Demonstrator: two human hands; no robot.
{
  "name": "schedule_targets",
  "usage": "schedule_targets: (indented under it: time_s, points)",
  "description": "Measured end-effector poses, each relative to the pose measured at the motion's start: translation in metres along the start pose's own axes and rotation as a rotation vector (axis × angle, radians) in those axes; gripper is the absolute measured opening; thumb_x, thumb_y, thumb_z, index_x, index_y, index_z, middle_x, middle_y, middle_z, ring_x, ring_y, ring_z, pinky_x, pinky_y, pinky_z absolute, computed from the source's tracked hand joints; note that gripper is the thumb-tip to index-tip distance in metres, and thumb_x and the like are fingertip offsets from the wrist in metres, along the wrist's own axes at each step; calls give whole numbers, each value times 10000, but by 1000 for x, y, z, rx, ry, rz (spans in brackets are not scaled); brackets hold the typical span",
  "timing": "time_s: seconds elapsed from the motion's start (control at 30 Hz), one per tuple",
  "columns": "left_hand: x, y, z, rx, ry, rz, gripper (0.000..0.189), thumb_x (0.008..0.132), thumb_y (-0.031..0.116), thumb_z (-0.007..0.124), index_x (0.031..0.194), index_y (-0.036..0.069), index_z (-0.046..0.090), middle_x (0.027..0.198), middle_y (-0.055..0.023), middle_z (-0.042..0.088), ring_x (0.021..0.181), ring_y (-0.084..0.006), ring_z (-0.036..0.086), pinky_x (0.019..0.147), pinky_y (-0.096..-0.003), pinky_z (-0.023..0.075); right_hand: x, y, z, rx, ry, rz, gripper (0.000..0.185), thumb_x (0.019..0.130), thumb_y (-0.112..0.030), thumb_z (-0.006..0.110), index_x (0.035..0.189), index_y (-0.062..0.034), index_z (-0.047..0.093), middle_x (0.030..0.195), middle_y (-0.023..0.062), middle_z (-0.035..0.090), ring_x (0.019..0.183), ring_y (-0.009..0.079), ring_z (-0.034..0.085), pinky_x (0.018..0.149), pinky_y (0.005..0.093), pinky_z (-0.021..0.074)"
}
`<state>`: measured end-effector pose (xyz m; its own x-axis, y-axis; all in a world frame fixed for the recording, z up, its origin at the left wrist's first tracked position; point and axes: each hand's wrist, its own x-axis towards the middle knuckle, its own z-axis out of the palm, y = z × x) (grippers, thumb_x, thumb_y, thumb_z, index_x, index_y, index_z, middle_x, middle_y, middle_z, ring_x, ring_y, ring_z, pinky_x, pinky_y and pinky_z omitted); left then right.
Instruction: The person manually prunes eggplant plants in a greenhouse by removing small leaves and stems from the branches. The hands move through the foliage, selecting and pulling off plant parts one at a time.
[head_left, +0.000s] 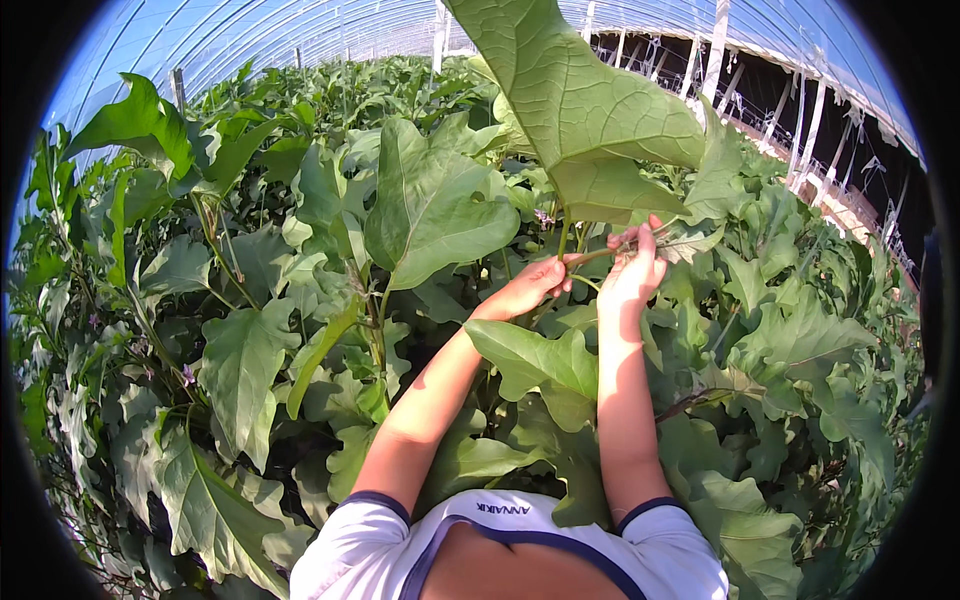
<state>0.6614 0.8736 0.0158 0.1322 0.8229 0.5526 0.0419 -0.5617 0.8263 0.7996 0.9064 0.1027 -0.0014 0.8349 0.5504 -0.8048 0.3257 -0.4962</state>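
Note:
My left hand (531, 286) is closed around a green eggplant stem (564, 238) in front of me. Just right of it, my right hand (631, 271) pinches a side shoot (595, 256) of the same plant between thumb and fingers. A small pale leaf (691, 245) sticks out beyond the right fingertips. Over both hands spreads a large eggplant leaf (592, 112), its veined underside towards me. Another broad leaf (544, 367) lies between my forearms. Where the shoot joins the stem is partly hidden by the left fingers.
Dense eggplant foliage (255, 352) surrounds me on all sides, with a purple flower (187, 375) at left. Hanging strings and white posts (716, 52) stand along the right, before a dark opening (855, 142). Curved greenhouse ribs (247, 34) arch overhead.

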Motion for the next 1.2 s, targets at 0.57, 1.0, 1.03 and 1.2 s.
schedule_targets:
  time_s: [0.57,1.0,1.03,1.2]
  points:
    - [-47,8,20,652,531,-207,891,912,554,478,1425,-104,165,1418,-317,319,1321,-411,336,1096,-447,269,11,27,59,-905,-181,-1044,518,914,-188,556,1342,41,374,1449,200,286,1334,316,327,1041,437,350]
    - [-323,32,-42,545,1133,-221,683,821,414,693,1303,-5,451,1311,-202,494,1209,-287,484,998,-381,387,-234,130,12,-377,-937,1385,387,971,-362,462,1165,-35,536,959,104,645,803,217,647,735,338,533]
    - [-315,22,-44,557,1105,-227,621,837,390,680,1270,-10,485,1283,-200,522,1190,-296,507,987,-378,402,-251,150,17,-429,-803,1439,427,951,-439,444,1027,-48,599,880,94,654,699,220,654,685,340,548]
    - [-307,9,-32,386,1133,-251,348,852,267,655,1001,-37,574,1172,-195,592,1076,-339,584,905,-365,463,-287,194,17,-218,-614,1556,409,965,-453,427,1023,-73,565,881,74,653,756,219,655,712,380,548]
